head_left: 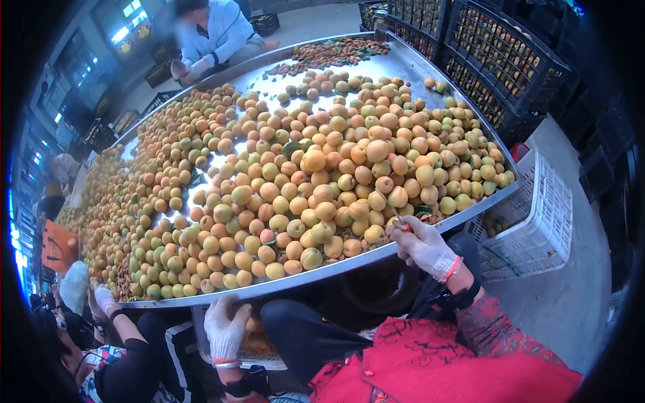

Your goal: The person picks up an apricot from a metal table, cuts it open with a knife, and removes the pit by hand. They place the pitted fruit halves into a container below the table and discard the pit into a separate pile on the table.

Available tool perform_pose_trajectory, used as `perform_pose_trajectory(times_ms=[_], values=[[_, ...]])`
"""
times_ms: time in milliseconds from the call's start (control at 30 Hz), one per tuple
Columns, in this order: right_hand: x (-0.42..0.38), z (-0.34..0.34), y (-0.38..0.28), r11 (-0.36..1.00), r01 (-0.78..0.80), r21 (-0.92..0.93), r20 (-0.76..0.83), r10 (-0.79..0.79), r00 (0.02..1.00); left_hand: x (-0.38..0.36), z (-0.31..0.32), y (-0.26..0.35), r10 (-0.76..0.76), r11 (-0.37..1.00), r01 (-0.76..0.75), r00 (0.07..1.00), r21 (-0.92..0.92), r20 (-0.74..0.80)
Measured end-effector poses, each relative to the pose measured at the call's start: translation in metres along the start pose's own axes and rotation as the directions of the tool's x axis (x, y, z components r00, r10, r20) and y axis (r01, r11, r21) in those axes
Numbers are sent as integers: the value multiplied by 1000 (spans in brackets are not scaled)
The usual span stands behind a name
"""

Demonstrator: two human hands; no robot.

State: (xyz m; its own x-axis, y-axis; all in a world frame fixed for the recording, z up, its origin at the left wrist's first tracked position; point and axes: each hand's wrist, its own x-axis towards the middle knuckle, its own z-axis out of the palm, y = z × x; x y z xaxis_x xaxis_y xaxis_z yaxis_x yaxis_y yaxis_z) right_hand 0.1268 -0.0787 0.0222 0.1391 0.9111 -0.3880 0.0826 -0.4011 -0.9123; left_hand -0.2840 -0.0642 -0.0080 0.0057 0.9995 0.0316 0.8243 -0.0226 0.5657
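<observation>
On the right, my right hand [423,248], in a white glove with dark-stained fingertips, is closed around a small tool with a thin metal blade [388,203] at the near edge of the metal table [322,274]. The blade points up over the piled apricots [322,195]. Lower down, my left hand [225,329], also gloved, hangs just below the table edge with its fingers curled. It is beside a crate [259,346] that holds orange fruit. Whether anything is inside those fingers is hidden.
Stacked black crates [497,50] of fruit stand at the back right, and a white crate [531,228] is on the floor at right. Pits and scraps [336,52] lie at the table's far end. Co-workers sit across [228,30] and at lower left [101,366].
</observation>
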Motion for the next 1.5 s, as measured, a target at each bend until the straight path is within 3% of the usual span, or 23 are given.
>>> perform_pose_trajectory(times_ms=[33,133,233,367,533,633,700,800,833,933,1000,1100,1167,1233,1333,1367,1400,1467,1500], values=[[-1,-3,-2,1000,11,12,-3,-11,1000,14,-1,15,9,999,-8,999,-43,34],[3,-11,5,998,49,40,-33,-47,998,59,11,61,253,965,-256,966,-56,-59],[4,-20,11,996,73,47,-42,-71,997,110,31,116,381,921,-377,924,-98,28],[10,-25,22,989,75,130,-26,-72,997,180,89,158,484,875,-485,871,-15,80],[22,-34,37,991,134,8,-21,-133,991,245,143,186,520,837,-538,838,98,165],[27,-38,42,963,247,-105,-33,-251,967,266,161,182,447,884,-467,854,12,268],[30,-40,45,970,222,-97,-52,-227,972,268,163,178,438,893,-449,856,-26,274],[30,-38,42,990,119,81,-65,-114,991,243,140,183,393,879,-262,871,-399,295],[30,-36,38,983,73,168,-60,-64,996,233,136,177,440,811,-272,867,-518,235],[24,-33,11,954,-65,291,17,63,998,184,116,174,322,629,20,903,-777,284],[23,-21,7,945,-46,324,43,34,999,149,107,177,290,459,199,888,-866,357],[23,-4,6,932,-16,362,110,-26,994,110,117,173,347,229,298,865,-927,363],[23,8,9,972,77,221,88,-98,991,91,130,170,339,-5,407,860,-913,382],[24,14,22,979,189,70,62,-193,979,79,144,173,316,82,332,886,-940,340],[24,26,33,915,397,-68,-9,-398,917,69,189,149,348,611,-29,907,-791,235],[23,29,34,916,400,-38,-21,-401,916,66,206,144,302,507,65,921,-860,248],[24,32,34,912,407,-52,-25,-409,912,64,204,145,303,263,299,877,-917,373],[26,36,34,905,419,-77,-31,-422,906,61,201,148,289,-310,669,744,-676,603],[25,37,31,899,426,-106,-35,-431,902,60,198,151,318,-279,652,755,-705,573]])
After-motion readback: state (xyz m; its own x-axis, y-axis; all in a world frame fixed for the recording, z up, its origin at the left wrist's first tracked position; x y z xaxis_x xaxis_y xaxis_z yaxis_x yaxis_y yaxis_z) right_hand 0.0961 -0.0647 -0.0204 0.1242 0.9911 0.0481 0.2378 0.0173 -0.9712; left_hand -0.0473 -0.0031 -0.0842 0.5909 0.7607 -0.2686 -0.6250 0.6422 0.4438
